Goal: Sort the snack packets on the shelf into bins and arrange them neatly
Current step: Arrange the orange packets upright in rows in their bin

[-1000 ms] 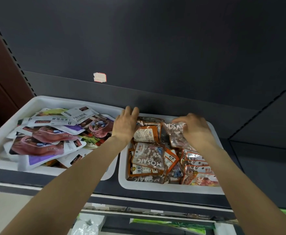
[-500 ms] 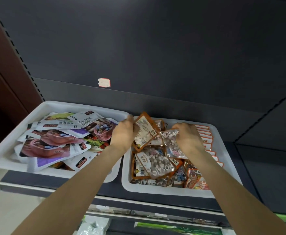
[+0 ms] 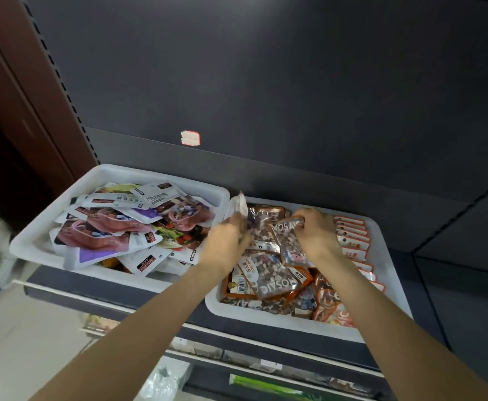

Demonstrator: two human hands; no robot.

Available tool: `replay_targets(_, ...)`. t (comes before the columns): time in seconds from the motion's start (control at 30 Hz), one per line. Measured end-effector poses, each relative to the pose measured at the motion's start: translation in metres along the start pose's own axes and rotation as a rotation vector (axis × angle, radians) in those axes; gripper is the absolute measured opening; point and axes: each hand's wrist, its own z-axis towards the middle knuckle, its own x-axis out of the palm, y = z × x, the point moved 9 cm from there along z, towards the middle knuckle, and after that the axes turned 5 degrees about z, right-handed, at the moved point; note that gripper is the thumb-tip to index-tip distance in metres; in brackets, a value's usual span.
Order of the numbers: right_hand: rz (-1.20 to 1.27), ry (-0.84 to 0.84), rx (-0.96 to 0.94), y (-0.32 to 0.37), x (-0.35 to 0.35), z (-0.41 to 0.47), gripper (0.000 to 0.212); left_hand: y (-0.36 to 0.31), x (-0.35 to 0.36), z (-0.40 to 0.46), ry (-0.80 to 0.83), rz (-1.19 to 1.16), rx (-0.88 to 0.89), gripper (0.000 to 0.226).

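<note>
Two white bins stand side by side on a dark shelf. The left bin point(image 3: 98, 175) holds a loose heap of white, pink and purple packets point(image 3: 112, 227). The right bin point(image 3: 387, 261) holds orange and clear MOSAIC candy packets point(image 3: 269, 280), with a neat row of orange ones point(image 3: 352, 241) standing along its right side. My left hand point(image 3: 225, 241) grips a packet point(image 3: 238, 206) lifted edge-on at the right bin's back left corner. My right hand point(image 3: 315, 235) pinches a clear MOSAIC packet point(image 3: 286, 241) over the bin's middle.
A dark back panel with a small pink label point(image 3: 190, 138) rises behind the bins. A brown wall point(image 3: 20, 111) borders the left. The shelf's front edge point(image 3: 150, 308) runs below the bins, with a lower shelf of green and white packs point(image 3: 266, 386) beneath.
My left hand has raised its packet and turned it edge-on. My right hand still holds the clear MOSAIC packet, now a little lower over the bin. The view has shifted slightly.
</note>
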Motion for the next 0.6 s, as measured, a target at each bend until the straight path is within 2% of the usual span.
replay_targets(0.07, 0.029, -0.023, -0.02, -0.002, -0.004, -0.001, 0.025, -0.006, 0.029, -0.004, 0.155, 0.058, 0.054, 0.028)
replay_targets(0.13, 0.039, -0.049, -0.058, -0.001, -0.009, -0.003, 0.022, -0.007, 0.043, -0.004, 0.224, 0.17, 0.115, 0.042)
replay_targets(0.27, -0.025, -0.043, -0.09, -0.001, -0.018, -0.005, 0.02, -0.007, 0.025, 0.009, 0.036, 0.349, 0.163, 0.059)
replay_targets(0.33, -0.067, -0.042, -0.085, -0.004, -0.023, -0.005, 0.022, -0.01, 0.019, 0.018, 0.004, 0.461, 0.228, 0.065)
replay_targets(0.4, -0.086, -0.044, -0.089, -0.006, -0.03, -0.005, 0.022, -0.012, 0.022, 0.032, 0.064, 0.544, 0.262, 0.059)
replay_targets(0.5, -0.015, -0.01, -0.123, -0.001, -0.035, -0.008, 0.019, -0.005, 0.023, 0.053, 0.079, 0.593, 0.139, 0.043)
replay_targets(0.6, -0.04, 0.067, -0.168, 0.014, -0.028, -0.011, 0.019, -0.003, 0.031, 0.06, 0.07, 0.477, 0.079, 0.037)
